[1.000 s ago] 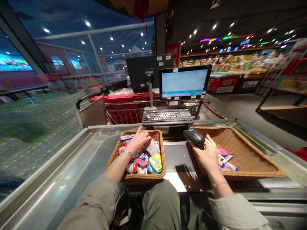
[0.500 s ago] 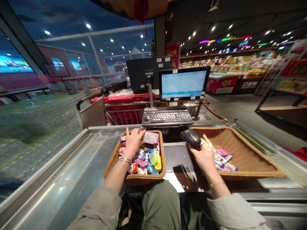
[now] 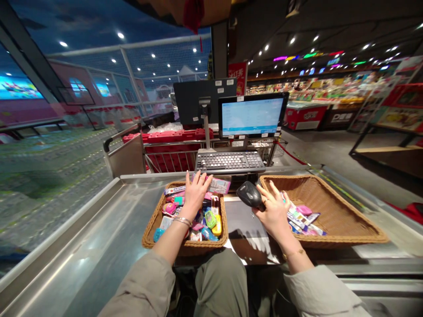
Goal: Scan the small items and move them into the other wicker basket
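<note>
Over the left basket [image 3: 225, 224], the left grip [image 3: 194, 194] holds a pink packet [image 3: 220, 185], the right grip [image 3: 275, 213] a scanner [image 3: 249, 194]; best keep fingers off the packet's print.

Your left forearm [image 3: 172, 244] and right forearm [image 3: 298, 259] extend forward. Your left hand [image 3: 194, 197], back uppermost, points its parted fingers [image 3: 197, 178] ahead; your right hand [image 3: 275, 214], set well apart, curls in a grip.

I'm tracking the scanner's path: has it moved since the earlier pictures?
Yes. Judged against the keyboard, the scanner in the right hand has moved left.
</note>
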Demonstrator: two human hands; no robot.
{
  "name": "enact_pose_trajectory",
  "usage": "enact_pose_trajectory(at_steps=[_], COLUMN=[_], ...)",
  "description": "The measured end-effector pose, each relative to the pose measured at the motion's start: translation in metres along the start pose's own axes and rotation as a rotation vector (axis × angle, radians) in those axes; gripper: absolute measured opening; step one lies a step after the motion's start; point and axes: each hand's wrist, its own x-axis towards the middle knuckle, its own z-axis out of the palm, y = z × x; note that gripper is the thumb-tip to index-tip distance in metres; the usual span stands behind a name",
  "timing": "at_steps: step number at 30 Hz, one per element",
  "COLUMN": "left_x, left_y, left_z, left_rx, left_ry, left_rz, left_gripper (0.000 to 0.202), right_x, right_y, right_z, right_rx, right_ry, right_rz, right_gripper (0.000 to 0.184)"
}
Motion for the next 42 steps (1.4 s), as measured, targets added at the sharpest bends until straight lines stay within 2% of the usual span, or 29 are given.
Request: enact_pose_trajectory(at_steps=[9,18,25,33,42], left_x=[0.01,0.011,0.013,0.013,0.016], left_y=[0.014,0.018,0.022,0.022,0.027], left_z=[-0.002,-0.002,-0.007,-0.004,-0.009], left_rx=[-0.043,-0.075,-0.092,-0.101,-0.109], left_ry=[0.022,0.06,0.007,0.062,0.033], left_rz=[0.02,0.012,-0.003,-0.012,-0.021], left_gripper=[0.054,0.056,0.054,0.057,0.055], right_x=[-0.001,0.0,0.003,0.001,0.002], right_y=[-0.005,-0.01,-0.012,-0.01,-0.007], right_z=[-0.002,-0.004,-0.006,-0.006,-0.009], right_rx=[-0.054,-0.055,-0.042,-0.028,-0.026], right_ry=[-0.004,-0.019,-0.019,-0.007,-0.003], right_rz=[-0.084,-0.082,-0.072,-0.069,-0.056], right_gripper=[0.024,0.023,0.023,0.028,0.025])
